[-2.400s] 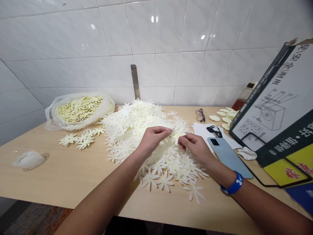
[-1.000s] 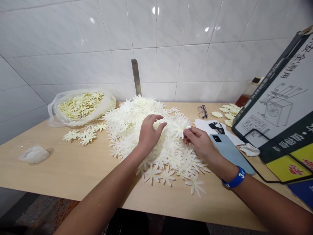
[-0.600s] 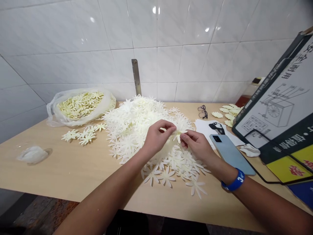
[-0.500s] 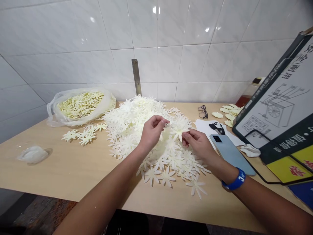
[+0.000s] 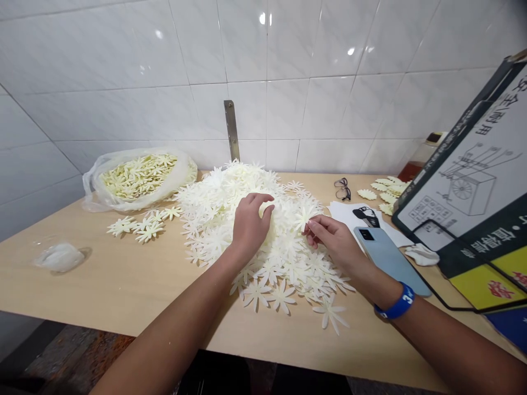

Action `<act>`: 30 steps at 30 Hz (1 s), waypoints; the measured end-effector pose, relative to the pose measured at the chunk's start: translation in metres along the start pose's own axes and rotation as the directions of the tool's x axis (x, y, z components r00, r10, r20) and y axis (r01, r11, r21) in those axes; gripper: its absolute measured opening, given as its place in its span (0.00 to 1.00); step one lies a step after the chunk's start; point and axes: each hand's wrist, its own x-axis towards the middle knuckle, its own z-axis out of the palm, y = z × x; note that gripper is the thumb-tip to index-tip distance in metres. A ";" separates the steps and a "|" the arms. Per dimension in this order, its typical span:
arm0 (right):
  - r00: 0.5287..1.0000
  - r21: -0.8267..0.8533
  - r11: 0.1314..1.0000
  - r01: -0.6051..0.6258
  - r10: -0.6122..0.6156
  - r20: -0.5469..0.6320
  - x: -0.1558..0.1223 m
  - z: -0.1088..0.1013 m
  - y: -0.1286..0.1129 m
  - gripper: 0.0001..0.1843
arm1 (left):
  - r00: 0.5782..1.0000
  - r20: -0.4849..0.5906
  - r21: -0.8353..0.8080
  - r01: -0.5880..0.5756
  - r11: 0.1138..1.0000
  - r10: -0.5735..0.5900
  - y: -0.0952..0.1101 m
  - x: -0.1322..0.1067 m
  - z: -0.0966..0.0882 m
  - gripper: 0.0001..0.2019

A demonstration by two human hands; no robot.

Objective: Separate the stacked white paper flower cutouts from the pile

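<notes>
A big heap of pale, flower-shaped cutouts [image 5: 224, 192] covers the middle of the table. Over the heap is my left hand [image 5: 252, 219], its thumb and fingers apart in a curve with nothing between them. At the heap's right side, my right hand [image 5: 329, 233] pinches one white flower cutout [image 5: 303, 217] by its lower edge between thumb and fingertips. Several loose cutouts lie flat along the near edge of the heap. A blue wristband [image 5: 396, 303] is around my right wrist.
On the left are a plastic bag [image 5: 96, 175] full of yellowish cutouts and a small clear bag [image 5: 60, 257] of white stuff. To the right lie eyeglasses [image 5: 342, 189], a phone [image 5: 393, 263], scalloped pieces [image 5: 366, 194], a bottle [image 5: 420, 156] and a large printed box [image 5: 465, 181].
My left hand has opened and drawn slightly left, away from the flower cutout. My right hand keeps its pinch, and the cutout now appears turned more upright.
</notes>
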 end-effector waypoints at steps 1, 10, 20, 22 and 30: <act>1.000 -0.013 1.000 0.001 -0.001 -0.002 0.000 0.000 -0.001 0.16 | 0.997 0.016 -0.014 -0.071 0.997 0.071 0.002 0.000 0.001 0.06; 0.993 -0.043 0.998 0.052 -0.047 0.107 -0.001 -0.001 -0.001 0.19 | 0.899 0.233 -0.219 -0.322 0.921 0.369 0.012 -0.006 0.007 0.07; 0.991 0.020 0.998 0.059 -0.061 0.118 0.000 -0.003 0.002 0.18 | 0.924 0.220 -0.329 -0.232 0.915 0.313 0.014 -0.005 0.005 0.05; 0.990 0.025 0.997 0.067 -0.070 0.122 0.000 -0.002 0.001 0.18 | 0.930 0.218 -0.349 -0.209 0.914 0.296 0.014 -0.005 0.005 0.05; 0.986 0.021 0.996 0.092 -0.094 0.139 0.000 -0.004 0.001 0.19 | 0.936 0.236 -0.407 -0.150 0.901 0.262 0.013 -0.005 0.005 0.05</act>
